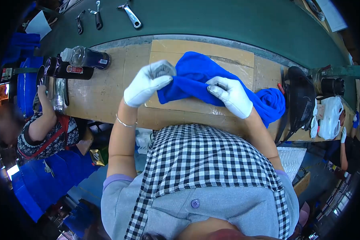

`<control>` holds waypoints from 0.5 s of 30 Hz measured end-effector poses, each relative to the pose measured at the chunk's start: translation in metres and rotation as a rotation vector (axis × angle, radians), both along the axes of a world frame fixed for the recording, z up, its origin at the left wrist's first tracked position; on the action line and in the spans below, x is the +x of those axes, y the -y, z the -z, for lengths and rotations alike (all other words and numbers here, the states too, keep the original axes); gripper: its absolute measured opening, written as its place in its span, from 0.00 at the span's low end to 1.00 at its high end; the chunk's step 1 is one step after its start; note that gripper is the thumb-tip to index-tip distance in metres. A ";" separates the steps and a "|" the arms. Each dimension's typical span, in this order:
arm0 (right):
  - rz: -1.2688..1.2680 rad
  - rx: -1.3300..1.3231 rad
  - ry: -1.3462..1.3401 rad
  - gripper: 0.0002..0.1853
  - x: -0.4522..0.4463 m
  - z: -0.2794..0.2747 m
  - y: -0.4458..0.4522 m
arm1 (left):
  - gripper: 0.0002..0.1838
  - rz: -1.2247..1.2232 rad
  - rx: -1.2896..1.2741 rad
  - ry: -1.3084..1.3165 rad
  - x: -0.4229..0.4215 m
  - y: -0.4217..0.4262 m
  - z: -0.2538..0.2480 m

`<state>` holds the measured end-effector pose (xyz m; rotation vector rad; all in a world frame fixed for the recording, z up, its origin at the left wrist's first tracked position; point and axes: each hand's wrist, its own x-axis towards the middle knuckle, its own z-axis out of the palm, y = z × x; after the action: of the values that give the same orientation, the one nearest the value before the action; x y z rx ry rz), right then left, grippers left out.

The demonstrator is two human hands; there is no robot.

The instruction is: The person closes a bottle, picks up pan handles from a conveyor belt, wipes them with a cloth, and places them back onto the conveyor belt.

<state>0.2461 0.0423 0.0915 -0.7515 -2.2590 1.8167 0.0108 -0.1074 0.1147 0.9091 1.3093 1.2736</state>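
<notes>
A bright blue cloth (206, 66) is stretched between my two hands above the cardboard-covered bench (108, 100). My left hand (150, 82), in a white glove, pinches the cloth's left edge between thumb and fingers. Also gloved in white, my right hand (232, 96) grips the near edge of the cloth further right, with the fingertips closed on the fabric. To the right of that hand lies a bunched, twisted roll of blue cloth (270, 104). Whether it is part of the held piece is hidden behind my right wrist.
Bottles (88, 57) stand at the left. A black bag (300, 100) and a white plastic bag (331, 118) lie at the right. Beyond the bench runs a green belt (212, 24) with several metal lever-like parts (131, 17). People work at both sides; blue bins (40, 180) are lower left.
</notes>
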 end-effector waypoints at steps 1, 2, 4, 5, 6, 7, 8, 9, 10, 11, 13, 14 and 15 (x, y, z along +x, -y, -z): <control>0.018 -0.032 -0.034 0.14 0.001 -0.003 0.001 | 0.11 -0.029 0.006 -0.114 0.001 -0.010 -0.009; 0.037 -0.063 -0.069 0.14 0.001 -0.004 0.001 | 0.14 -0.057 0.013 -0.230 0.000 -0.022 -0.013; 0.187 0.092 -0.004 0.18 -0.007 0.019 -0.006 | 0.15 -0.120 -0.033 -0.380 -0.014 -0.046 0.016; 0.247 0.263 0.049 0.19 -0.012 0.035 -0.011 | 0.16 -0.174 -0.022 -0.581 -0.017 -0.055 0.030; 0.308 0.436 0.099 0.20 -0.014 0.046 -0.015 | 0.17 -0.227 -0.007 -0.785 -0.019 -0.062 0.043; 0.306 0.678 0.116 0.22 -0.013 0.051 -0.018 | 0.19 -0.283 -0.042 -0.791 -0.022 -0.064 0.053; 0.306 0.682 0.107 0.22 -0.011 0.054 -0.022 | 0.21 -0.307 -0.022 -0.692 -0.023 -0.064 0.064; 0.332 0.796 0.083 0.23 -0.009 0.057 -0.023 | 0.21 -0.295 -0.041 -0.677 -0.018 -0.063 0.062; 0.354 0.904 0.061 0.23 -0.007 0.057 -0.021 | 0.21 -0.282 -0.067 -0.659 -0.009 -0.059 0.060; 0.349 0.850 0.070 0.23 -0.006 0.055 -0.018 | 0.24 -0.238 -0.103 -0.599 -0.002 -0.056 0.063; 0.298 0.858 0.044 0.23 -0.009 0.055 -0.013 | 0.32 -0.162 -0.043 -1.062 0.013 -0.051 0.068; 0.254 0.869 0.026 0.23 -0.011 0.054 -0.011 | 0.33 -0.149 -0.005 -1.239 0.020 -0.049 0.077; 0.223 0.861 -0.004 0.23 -0.015 0.055 -0.008 | 0.34 -0.099 -0.129 -1.224 0.030 -0.049 0.072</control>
<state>0.2311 0.0504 0.0367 -0.7548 -2.4781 0.6175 0.0406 -0.0588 0.0431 1.6382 2.3381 0.6076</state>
